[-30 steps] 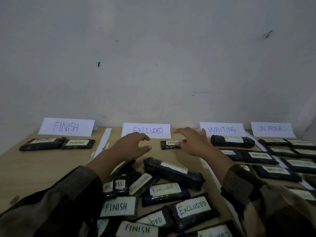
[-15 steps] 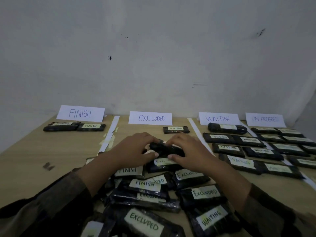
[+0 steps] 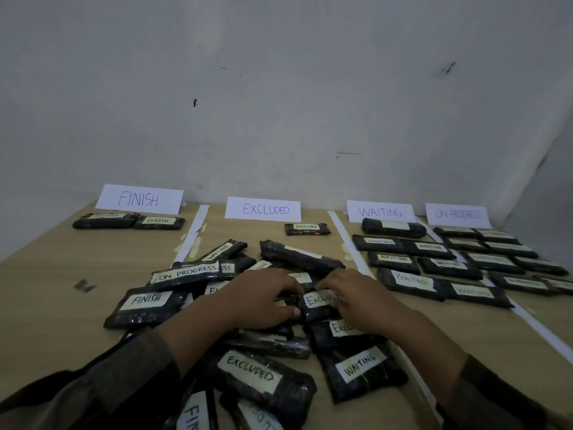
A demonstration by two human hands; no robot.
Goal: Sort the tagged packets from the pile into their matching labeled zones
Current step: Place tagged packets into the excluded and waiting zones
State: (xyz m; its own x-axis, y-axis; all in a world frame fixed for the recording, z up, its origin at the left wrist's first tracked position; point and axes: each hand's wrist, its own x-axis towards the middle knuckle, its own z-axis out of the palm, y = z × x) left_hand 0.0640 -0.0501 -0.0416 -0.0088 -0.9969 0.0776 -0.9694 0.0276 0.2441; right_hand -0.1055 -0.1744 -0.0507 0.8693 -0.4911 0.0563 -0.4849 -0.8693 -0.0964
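**Both hands on an EXCLUDED packet, its zone straight ahead**

At the near edge of the tan wooden table (image 3: 62, 290), dark camouflage sleeves (image 3: 93, 389) reach in over a pile of black plastic-wrapped packets with pale handwritten tags (image 3: 254, 373). The nearest packets are cut off by the bottom of the frame.

In mid-pile the left hand (image 3: 257, 301) and right hand (image 3: 361, 302) meet over one black wrapped packet tagged EXCLUDED (image 3: 321, 301). Its long axis runs left to right between them, with one hand on each end. The left fingers are curled, with the thumb against the packet's left end. The right fingers bend down over the right end of the tag. Both hands seem to pinch it. The fingertips underneath and both packet ends are hidden, so I cannot tell whether it is lifted clear.

The matching zone lies directly beyond the fingers, between two white tape strips (image 3: 350, 240). There a lone black EXCLUDED packet (image 3: 307, 229) lies before the white paper card lettered EXCLUDED (image 3: 263, 209). Neither hand is plainly nearer. At far right, the tags on the far-right rows of packets (image 3: 496, 252) are too blurred to read.
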